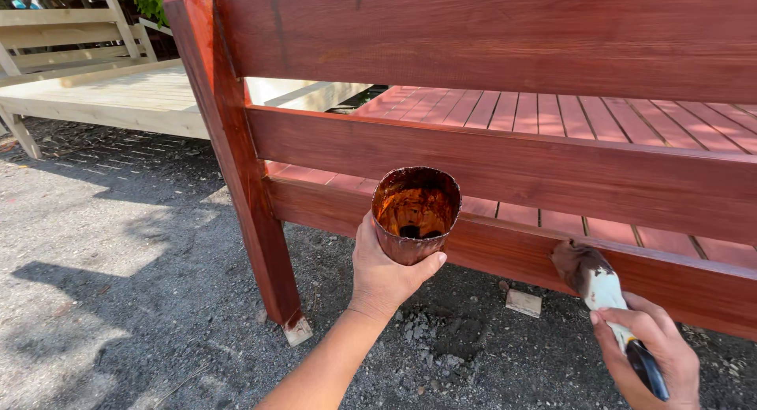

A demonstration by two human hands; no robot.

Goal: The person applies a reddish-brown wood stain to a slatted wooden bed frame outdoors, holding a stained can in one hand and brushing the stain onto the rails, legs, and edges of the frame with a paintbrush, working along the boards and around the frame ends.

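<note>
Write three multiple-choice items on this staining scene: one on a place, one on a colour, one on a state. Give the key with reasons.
1. Where do the brush bristles rest?
A. Inside the cup
B. Against the bench's lowest rail
C. On the gravel

2. What colour is the bench in front?
A. Reddish-brown
B. Pale bare wood
C. Grey

3. How is the cup held?
A. Lying on the ground
B. Tipped toward the camera in the left hand
C. Upside down

Key: 1 B, the bristles touch the rail while the right hand grips the handle. 2 A, its boards show red-brown stain; only the frame behind is pale. 3 B, the stained inside faces the camera, fingers wrapped round it.
</note>
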